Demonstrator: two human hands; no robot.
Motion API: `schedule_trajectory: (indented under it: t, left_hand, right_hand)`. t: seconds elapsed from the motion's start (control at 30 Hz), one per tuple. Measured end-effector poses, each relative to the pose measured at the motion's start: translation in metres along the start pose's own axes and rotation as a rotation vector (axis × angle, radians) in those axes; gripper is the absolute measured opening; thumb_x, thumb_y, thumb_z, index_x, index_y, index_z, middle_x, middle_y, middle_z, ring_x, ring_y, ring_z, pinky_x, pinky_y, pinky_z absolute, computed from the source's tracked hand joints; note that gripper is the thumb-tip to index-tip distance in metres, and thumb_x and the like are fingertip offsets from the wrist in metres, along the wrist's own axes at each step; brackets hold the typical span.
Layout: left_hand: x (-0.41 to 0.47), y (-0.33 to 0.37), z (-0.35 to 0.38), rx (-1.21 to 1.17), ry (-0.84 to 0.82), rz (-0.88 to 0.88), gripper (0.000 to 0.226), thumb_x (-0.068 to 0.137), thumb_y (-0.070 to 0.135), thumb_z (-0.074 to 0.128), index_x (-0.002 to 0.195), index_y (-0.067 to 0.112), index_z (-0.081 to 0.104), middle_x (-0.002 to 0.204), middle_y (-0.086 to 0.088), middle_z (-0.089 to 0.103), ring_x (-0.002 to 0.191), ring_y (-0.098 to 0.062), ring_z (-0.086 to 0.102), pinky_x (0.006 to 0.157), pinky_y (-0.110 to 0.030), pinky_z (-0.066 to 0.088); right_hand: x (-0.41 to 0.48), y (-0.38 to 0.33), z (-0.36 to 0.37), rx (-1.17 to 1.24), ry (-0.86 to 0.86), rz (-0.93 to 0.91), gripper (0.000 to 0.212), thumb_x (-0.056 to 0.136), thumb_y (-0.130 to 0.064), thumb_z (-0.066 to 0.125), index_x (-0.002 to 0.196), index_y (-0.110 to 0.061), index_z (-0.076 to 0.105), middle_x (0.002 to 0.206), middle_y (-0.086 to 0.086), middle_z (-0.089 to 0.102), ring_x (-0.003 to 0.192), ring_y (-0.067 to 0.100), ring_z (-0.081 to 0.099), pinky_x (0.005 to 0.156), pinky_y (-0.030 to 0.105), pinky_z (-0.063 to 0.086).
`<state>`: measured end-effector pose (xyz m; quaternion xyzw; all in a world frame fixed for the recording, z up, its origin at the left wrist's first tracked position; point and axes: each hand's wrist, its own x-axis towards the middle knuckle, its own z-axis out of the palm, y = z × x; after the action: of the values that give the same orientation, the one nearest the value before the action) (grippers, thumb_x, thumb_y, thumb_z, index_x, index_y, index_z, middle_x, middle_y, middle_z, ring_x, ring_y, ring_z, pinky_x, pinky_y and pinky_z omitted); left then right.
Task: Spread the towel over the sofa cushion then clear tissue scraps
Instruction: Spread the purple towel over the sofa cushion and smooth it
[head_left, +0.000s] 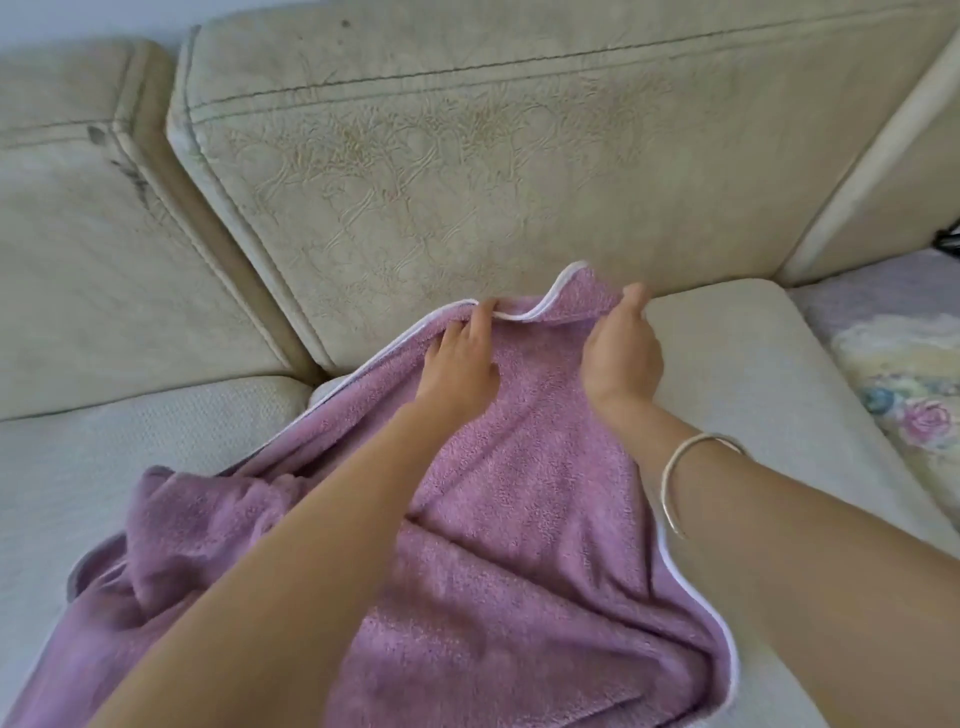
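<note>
A purple towel (519, 545) with a white hem lies rumpled across the cream seat cushion (737, 364), bunched at the lower left. My left hand (460, 364) pinches the towel's far white edge close to the backrest. My right hand (621, 353), with a silver bangle on its wrist, grips the same far edge a little to the right, near the towel's corner. No tissue scraps are visible.
The worn cream backrest (467, 156) rises just behind the towel's far edge. A second seat cushion (104, 457) lies to the left. A floral purple cloth (904, 374) covers the seat at the far right.
</note>
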<state>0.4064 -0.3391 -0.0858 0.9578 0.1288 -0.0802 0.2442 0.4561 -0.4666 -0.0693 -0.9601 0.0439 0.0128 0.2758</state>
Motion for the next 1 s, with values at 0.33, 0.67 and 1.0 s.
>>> schedule_trajectory:
  t: [0.33,0.67,1.0]
  left_hand:
    - [0.100,0.115,0.017,0.189,0.058,0.258,0.081,0.087,0.015,0.055,0.148,0.014,0.002,0.145,-0.008,0.035,0.134,-0.027,0.030,0.108,-0.045,0.026]
    - [0.076,0.070,0.116,0.347,-0.242,0.197,0.067,0.095,0.021,0.043,0.149,0.022,0.003,0.159,-0.001,0.002,0.146,-0.022,0.003,0.117,-0.042,0.013]
    - [-0.028,0.043,0.145,0.105,0.132,0.394,0.034,0.084,0.025,0.037,0.095,0.007,0.063,0.101,-0.012,0.065,0.084,-0.033,0.063,0.065,-0.036,0.053]
  right_hand:
    - [0.112,0.067,-0.070,-0.012,0.192,0.034,0.037,0.093,0.005,0.028,0.128,0.000,0.037,0.128,0.023,0.052,0.119,0.036,0.050,0.091,0.044,0.042]
    - [0.097,0.148,0.023,-0.406,-0.598,-0.140,0.076,0.091,-0.028,0.051,0.150,-0.009,0.006,0.154,0.018,0.018,0.142,0.037,0.021,0.115,0.044,0.023]
    - [0.013,0.175,0.033,-0.332,-0.208,-0.326,0.043,0.081,-0.012,0.062,0.123,-0.004,0.054,0.129,0.016,0.053,0.121,0.036,0.048,0.098,0.044,0.042]
